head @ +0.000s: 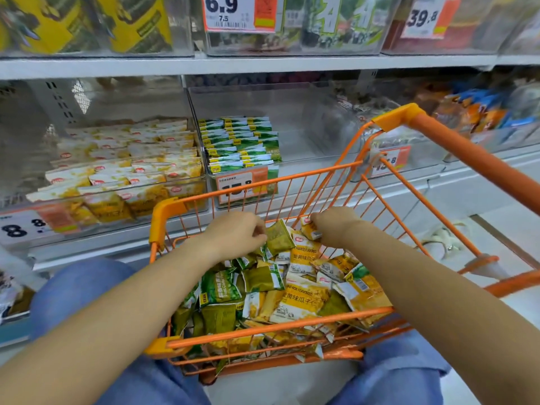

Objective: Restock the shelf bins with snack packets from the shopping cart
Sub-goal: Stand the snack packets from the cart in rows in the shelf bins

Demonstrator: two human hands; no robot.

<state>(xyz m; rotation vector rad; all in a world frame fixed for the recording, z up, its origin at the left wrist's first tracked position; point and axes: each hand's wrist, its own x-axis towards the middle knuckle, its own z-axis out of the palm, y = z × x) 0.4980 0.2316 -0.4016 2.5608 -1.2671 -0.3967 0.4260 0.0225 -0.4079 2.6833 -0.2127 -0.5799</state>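
Snack packets (280,290) fill the orange shopping cart (271,327) in a loose heap, small flat foil pouches in two sorts: yellow-and-white ones with printed lettering, and green ones, some showing an olive back. They lie at all angles, overlapping, a few poking through the wire at the near end.

At the far end of the heap, the left hand (236,232) has its fingers curled onto an olive-green packet (279,236), pinching its upper edge so it stands tilted above the pile. Just beside it, the right hand (333,226) has its fingers closed round a small yellow-and-white packet (310,229), of which only one end shows. The two hands are near each other, not touching.

Beyond the fingers, past the cart's far rim, stand clear shelf bins. The bin of yellow packets (122,171) lies beyond and to the left of the left hand, its pouches in rows. The bin of green packets (239,141) stands straight beyond both hands, stacked only along its left side, an orange price tag (242,185) on its front. Blue-clad knees (79,285) flank the cart.
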